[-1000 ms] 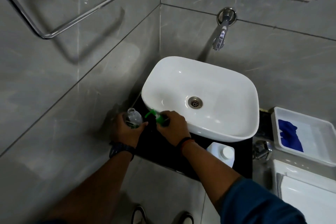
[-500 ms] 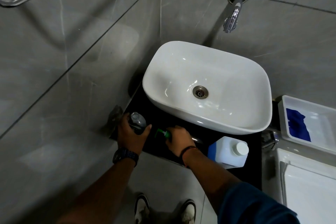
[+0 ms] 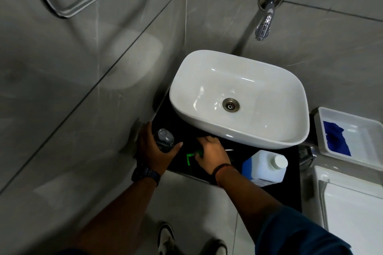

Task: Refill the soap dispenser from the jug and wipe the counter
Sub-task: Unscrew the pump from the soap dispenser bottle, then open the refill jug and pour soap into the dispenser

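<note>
- The left hand [image 3: 154, 151] is wrapped around the soap bottle [image 3: 164, 139]. Its grip is closed on the bottle, with the thumb on the right side.
- The soap bottle is clear and stands on the dark surface [image 3: 248, 151], near the left wall. Its top is open, with no pump on it.
- The right hand [image 3: 211, 156] is low on the surface, just right of the bottle. Its fingers are curled over the green pump [image 3: 191, 156], so its grip is closed on the pump.
- Part of the green pump sticks out to the left of the right hand. The pump is apart from the bottle.
- The jug [image 3: 264, 166] is white with a blue label and a white cap. It sits on the surface, to the right of the right hand, near the front edge. No hand touches it.
- The white sink [image 3: 207, 122] sits on the surface behind both hands.
- The tap [image 3: 264, 27] comes out of the grey wall above the sink.
- A white tray [image 3: 369, 130] is on the far right. A blue cloth [image 3: 335, 141] lies in it.
- A dark watch [image 3: 145, 174] is on the left wrist.
</note>
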The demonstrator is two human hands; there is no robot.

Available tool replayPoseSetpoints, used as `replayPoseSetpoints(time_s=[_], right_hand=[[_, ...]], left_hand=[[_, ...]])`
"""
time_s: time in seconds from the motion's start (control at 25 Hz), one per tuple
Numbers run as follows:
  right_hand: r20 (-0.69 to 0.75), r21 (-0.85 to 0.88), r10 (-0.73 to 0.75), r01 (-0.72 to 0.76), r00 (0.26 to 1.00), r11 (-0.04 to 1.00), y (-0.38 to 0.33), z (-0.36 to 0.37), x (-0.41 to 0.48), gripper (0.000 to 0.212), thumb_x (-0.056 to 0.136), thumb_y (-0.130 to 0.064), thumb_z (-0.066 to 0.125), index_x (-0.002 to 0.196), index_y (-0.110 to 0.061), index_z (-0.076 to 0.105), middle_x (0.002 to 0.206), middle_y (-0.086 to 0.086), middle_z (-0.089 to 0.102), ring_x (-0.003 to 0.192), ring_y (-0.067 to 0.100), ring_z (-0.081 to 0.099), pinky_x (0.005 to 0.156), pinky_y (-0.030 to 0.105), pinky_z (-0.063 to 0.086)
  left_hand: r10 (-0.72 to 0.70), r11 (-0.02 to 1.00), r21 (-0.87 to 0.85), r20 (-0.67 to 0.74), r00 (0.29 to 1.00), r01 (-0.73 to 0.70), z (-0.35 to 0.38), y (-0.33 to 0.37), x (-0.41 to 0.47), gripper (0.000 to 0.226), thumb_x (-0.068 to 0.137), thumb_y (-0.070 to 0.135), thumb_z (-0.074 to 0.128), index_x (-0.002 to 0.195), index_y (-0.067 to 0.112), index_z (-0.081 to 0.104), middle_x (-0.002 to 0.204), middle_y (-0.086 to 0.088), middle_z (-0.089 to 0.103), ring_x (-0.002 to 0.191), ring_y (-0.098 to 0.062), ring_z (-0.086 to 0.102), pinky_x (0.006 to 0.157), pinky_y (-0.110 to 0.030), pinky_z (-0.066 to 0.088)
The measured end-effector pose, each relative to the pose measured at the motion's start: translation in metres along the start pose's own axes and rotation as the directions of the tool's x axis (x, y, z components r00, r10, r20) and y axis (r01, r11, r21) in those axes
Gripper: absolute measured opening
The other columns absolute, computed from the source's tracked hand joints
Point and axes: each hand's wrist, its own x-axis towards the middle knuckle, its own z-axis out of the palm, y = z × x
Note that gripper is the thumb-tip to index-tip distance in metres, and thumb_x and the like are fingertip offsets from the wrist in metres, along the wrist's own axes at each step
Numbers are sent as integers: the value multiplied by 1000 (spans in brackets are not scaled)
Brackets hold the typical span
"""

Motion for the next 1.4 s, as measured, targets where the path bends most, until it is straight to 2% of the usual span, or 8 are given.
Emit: replayPoseSetpoints(time_s=[0.28, 0.52, 0.68, 0.84, 0.96, 1.08, 1.2, 1.4], right_hand=[[-279, 243, -68, 139, 958, 960, -8, -77, -21, 38, 86, -17, 66, 122, -5, 60, 117, 17, 63, 111, 35, 54, 96, 34, 37], [-676, 472, 236, 164, 698, 866, 64, -130, -76, 20, 80, -13, 61, 97, -7, 67, 87, 8, 67, 82, 26, 62, 73, 40, 53], [-487, 704, 446, 36, 751, 710, 128, -125, -114, 28, 75, -5, 56, 101, -12, 62, 95, 11, 66, 84, 26, 62, 78, 40, 54], [-98, 714, 267, -120, 959, 690, 158, -99, -136, 61, 71, 6, 71, 118, -26, 49, 112, -4, 58, 109, 25, 56, 90, 33, 51], [-47, 621, 129, -73, 990, 781, 161, -77, -137, 92, 64, -12, 87, 137, -25, 33, 131, -5, 49, 122, 12, 47, 102, 27, 43], [-78, 585, 103, -38, 992, 810, 157, -68, -125, 97, 61, -28, 91, 138, -28, 31, 128, -14, 45, 119, 2, 43, 98, 10, 32], [-62, 610, 187, -111, 980, 784, 159, -63, -116, 90, 63, -32, 89, 137, -28, 39, 126, -11, 55, 116, 7, 51, 92, 17, 38], [-81, 628, 195, -102, 977, 771, 166, -63, -118, 86, 61, -32, 90, 133, -37, 42, 114, -23, 52, 110, 2, 50, 79, 2, 36]], left_hand=[[177, 982, 82, -64, 982, -172, -26, 53, 9, 97, 67, 78, 52, 140, 17, 31, 139, -13, 43, 128, -28, 38, 102, -41, 37], [447, 894, -4, 58, 893, -447, 15, 139, -35, 69, 74, 59, 62, 125, 14, 51, 125, -9, 56, 118, -25, 50, 98, -41, 44], [583, 810, -102, 237, 777, -577, 45, 186, -66, 61, 72, 56, 68, 113, 11, 63, 111, -7, 66, 105, -24, 59, 89, -37, 49], [638, 751, -119, 387, 666, -650, 65, 206, -78, 59, 68, 49, 74, 112, 11, 65, 106, -7, 69, 99, -26, 62, 85, -41, 50], [687, 715, -199, 377, 621, -670, 74, 206, -82, 54, 63, 35, 78, 109, 9, 68, 104, -8, 71, 96, -27, 65, 90, -34, 47], [693, 719, -260, 333, 639, -645, 81, 203, -83, 40, 63, 18, 76, 101, 7, 72, 98, -8, 73, 91, -25, 67, 86, -38, 52], [618, 786, -272, 315, 720, -555, 83, 200, -85, 33, 68, 22, 74, 99, 10, 73, 97, -6, 73, 91, -23, 67, 83, -43, 53], [549, 835, -160, 314, 774, -527, 76, 191, -84, 72, 55, 54, 80, 114, 17, 65, 81, 3, 67, 82, -19, 61, 78, -35, 49]])
